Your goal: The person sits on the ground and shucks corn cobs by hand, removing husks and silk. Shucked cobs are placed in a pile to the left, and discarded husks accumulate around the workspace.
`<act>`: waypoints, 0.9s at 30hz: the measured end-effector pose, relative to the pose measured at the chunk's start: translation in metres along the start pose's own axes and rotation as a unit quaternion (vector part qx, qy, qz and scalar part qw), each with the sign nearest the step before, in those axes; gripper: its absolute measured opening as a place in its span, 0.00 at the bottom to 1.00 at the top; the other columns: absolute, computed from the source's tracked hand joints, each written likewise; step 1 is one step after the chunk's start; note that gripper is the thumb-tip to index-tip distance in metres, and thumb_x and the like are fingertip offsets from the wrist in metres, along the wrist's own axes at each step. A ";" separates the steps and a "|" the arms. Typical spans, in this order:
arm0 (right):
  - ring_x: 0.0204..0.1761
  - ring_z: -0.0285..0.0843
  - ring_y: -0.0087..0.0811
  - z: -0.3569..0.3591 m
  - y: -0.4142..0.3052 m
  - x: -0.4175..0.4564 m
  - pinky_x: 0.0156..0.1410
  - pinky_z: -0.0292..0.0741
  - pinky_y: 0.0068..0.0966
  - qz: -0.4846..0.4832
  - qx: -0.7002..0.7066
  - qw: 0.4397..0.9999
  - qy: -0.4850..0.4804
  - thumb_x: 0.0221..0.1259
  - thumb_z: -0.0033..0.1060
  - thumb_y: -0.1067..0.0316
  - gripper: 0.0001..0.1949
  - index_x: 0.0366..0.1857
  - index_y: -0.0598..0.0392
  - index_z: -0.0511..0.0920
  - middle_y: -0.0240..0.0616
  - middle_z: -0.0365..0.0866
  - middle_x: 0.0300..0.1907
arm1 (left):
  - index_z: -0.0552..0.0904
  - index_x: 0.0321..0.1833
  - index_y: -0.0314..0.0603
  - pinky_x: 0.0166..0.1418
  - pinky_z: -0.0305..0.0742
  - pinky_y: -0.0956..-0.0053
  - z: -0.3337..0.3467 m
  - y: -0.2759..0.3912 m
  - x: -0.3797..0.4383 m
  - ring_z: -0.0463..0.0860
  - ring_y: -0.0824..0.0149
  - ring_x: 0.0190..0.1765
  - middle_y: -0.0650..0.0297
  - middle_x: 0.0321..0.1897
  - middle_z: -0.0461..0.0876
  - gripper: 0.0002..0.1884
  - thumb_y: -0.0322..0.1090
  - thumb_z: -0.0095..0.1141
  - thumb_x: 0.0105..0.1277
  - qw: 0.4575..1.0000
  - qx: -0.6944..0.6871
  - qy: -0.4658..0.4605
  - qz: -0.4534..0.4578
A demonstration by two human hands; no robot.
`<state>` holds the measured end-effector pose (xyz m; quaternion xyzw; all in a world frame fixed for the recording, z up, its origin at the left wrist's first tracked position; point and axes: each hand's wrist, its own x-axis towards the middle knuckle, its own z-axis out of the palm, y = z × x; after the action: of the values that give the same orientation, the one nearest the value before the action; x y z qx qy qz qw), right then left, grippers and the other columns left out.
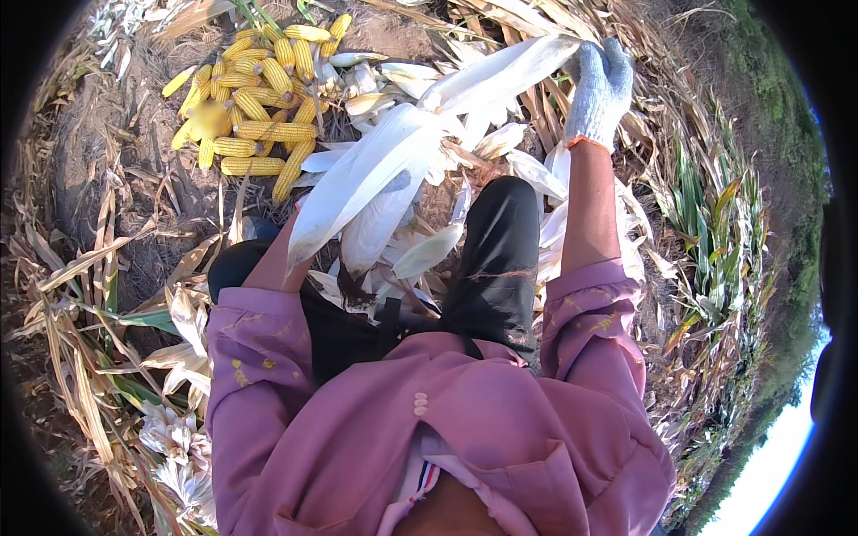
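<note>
My right hand (600, 94), in a light grey knitted glove with an orange cuff, pinches the end of a long pale corn husk leaf (503, 74). The leaf stretches from there down to the left. Below it, between my knees, is a husk-wrapped ear of corn (379, 231) with dark silk (355, 291) at its lower tip. Around this ear my left hand (400, 181) is closed; a broad white husk leaf (365, 181) hides most of it, leaving a grey glove patch and the wrist side visible.
Left of the husks lies a pile of bare yellow corn ears (268, 100) on the soil. Loose husks (429, 251) cover the ground around my bent legs (499, 248). Dry stalks (87, 268) lie at the left, and leafy stalks (710, 248) line the right.
</note>
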<state>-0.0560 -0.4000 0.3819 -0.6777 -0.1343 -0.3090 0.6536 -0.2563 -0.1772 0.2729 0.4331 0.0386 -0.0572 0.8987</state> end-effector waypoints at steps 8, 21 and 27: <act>0.65 0.68 0.52 0.005 -0.013 -0.132 0.70 0.65 0.42 -0.244 -0.190 0.878 -0.366 0.49 0.75 0.68 0.33 0.62 0.56 0.69 0.53 0.69 0.63 | 0.63 0.72 0.32 0.65 0.71 0.69 -0.005 0.001 0.002 0.74 0.62 0.62 0.52 0.63 0.72 0.41 0.53 0.60 0.63 0.988 0.153 0.019 -0.014; 0.31 0.79 0.24 0.019 0.041 -0.040 0.38 0.79 0.19 0.215 0.206 0.951 -0.085 0.65 0.57 0.73 0.04 0.39 0.59 0.80 0.34 0.81 0.32 | 0.66 0.69 0.32 0.58 0.74 0.72 0.002 0.001 0.012 0.77 0.68 0.55 0.57 0.56 0.76 0.38 0.52 0.60 0.63 0.975 0.220 0.030 -0.019; 0.39 0.81 0.23 -0.014 0.032 -0.154 0.43 0.78 0.20 0.346 0.032 0.882 -0.320 0.65 0.62 0.65 0.19 0.57 0.61 0.73 0.39 0.82 0.42 | 0.66 0.69 0.33 0.54 0.76 0.73 0.003 0.002 0.013 0.78 0.69 0.52 0.57 0.55 0.77 0.34 0.45 0.61 0.64 0.975 0.204 0.090 0.013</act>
<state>-0.1594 -0.3827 0.2644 -0.7217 -0.1028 0.1745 0.6619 -0.2427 -0.1798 0.2747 0.6111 0.1013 -0.0125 0.7849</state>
